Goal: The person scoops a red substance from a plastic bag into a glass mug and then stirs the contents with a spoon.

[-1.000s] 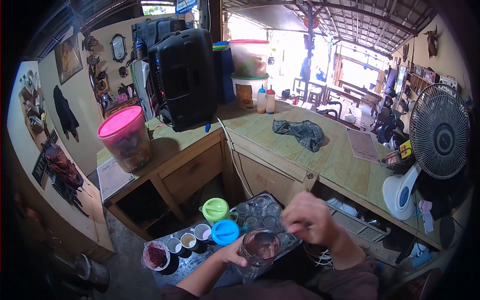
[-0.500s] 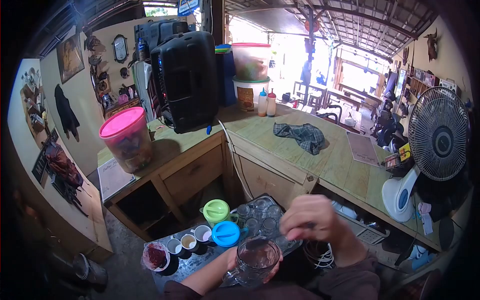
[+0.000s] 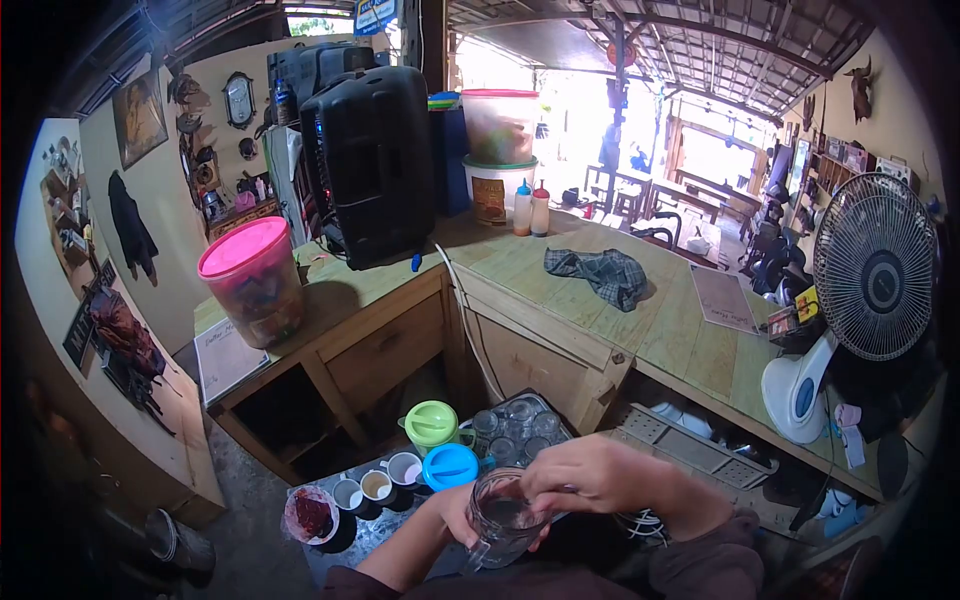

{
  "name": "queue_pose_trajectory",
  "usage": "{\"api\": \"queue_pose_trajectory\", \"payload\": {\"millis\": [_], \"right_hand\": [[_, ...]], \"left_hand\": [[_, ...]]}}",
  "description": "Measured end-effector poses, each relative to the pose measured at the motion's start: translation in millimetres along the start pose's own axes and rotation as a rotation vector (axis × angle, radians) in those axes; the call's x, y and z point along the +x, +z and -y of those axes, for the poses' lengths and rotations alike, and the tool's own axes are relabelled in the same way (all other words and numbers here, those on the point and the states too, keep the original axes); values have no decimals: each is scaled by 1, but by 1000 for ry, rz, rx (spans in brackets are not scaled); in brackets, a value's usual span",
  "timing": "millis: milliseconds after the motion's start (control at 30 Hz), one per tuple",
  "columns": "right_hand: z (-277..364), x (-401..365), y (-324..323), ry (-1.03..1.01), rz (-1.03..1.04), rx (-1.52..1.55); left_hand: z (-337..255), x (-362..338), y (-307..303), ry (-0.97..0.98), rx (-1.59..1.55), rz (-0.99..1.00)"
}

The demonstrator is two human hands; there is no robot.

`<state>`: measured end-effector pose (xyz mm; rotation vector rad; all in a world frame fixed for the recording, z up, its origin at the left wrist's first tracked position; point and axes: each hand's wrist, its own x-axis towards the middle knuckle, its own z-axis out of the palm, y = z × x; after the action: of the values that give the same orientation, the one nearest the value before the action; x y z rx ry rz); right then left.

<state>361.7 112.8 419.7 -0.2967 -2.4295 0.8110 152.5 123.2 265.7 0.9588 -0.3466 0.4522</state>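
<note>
My left hand [image 3: 462, 518] is wrapped round a clear glass mug [image 3: 505, 512] near the bottom centre, its open top facing up. Over the right side of the mug's rim is my right hand [image 3: 580, 475], fingers pinched together; what they hold, if anything, is hidden. Just behind the mug stand a jug with a blue lid [image 3: 451, 467] and one with a green lid [image 3: 432, 425]. Upturned glasses [image 3: 519, 425] fill a tray beside them. Small cups [image 3: 377, 485] and a bowl with dark red contents [image 3: 311, 515] sit to the left.
Beyond the low table, a wooden counter [image 3: 500, 262] holds a black speaker [image 3: 370, 165], a pink-lidded bucket [image 3: 252, 285], stacked tubs [image 3: 499, 130], two sauce bottles [image 3: 532, 210] and a checked cloth [image 3: 600, 275]. A white fan [image 3: 875, 270] stands at the right.
My right hand has moved down and left, from above the glasses to the mug's rim. The mug has tilted slightly in my left hand.
</note>
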Motion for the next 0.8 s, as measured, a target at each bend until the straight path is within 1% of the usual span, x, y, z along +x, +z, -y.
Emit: {"api": "queue_pose_trajectory", "payload": {"millis": [33,67,100,133,200,233,267,333,367,467,500,567,600,633,667,700,733,767,800], "right_hand": [[7,-3,-11,-7,-80,-9],[14,-6,-22,-11,-161,-18],[19,-11,-30,-7,-187,-54],[17,-10,-26,-4,-187,-51],[6,-6,-8,56,-61,-55],[-1,-4,6,58,-25,-47],[0,-5,3,55,-27,-50],[10,-11,-13,12,-198,-137],[17,-16,-24,-22,-265,-189],[3,-14,-10,-45,-240,-215],[-1,-8,2,-59,-150,-270],[-4,-10,6,-75,-138,-278],[-4,-10,7,-90,-126,-282],[-2,-16,-5,-131,-234,-246],[0,-17,-10,-129,-235,-244],[3,-18,-13,-176,-302,-250],[4,-18,-14,-224,-371,-255],[-2,-14,-6,-228,-262,-305],[-2,-11,0,-230,-264,-305]], "left_hand": [[-4,-1,-1,-22,90,0],[-8,-1,3,-23,88,-1],[-13,1,11,-54,96,-56],[-16,1,16,-87,104,-110],[-18,-1,16,-96,166,-119],[-20,-1,16,-103,229,-126],[-22,0,16,-104,234,-123],[-26,3,21,-149,465,-251],[-23,0,17,-189,448,-237],[-25,0,24,-183,487,-299],[-27,-1,22,-183,489,-298],[-29,-1,19,-121,738,-291],[-30,-3,20,-120,738,-293],[-31,-5,22,-146,697,-342],[-30,-6,23,-172,654,-389],[-29,-4,24,-172,650,-390],[-30,-2,24,-170,573,-357],[-31,-1,25,-170,497,-325],[-31,-1,23,-171,500,-325]]}}
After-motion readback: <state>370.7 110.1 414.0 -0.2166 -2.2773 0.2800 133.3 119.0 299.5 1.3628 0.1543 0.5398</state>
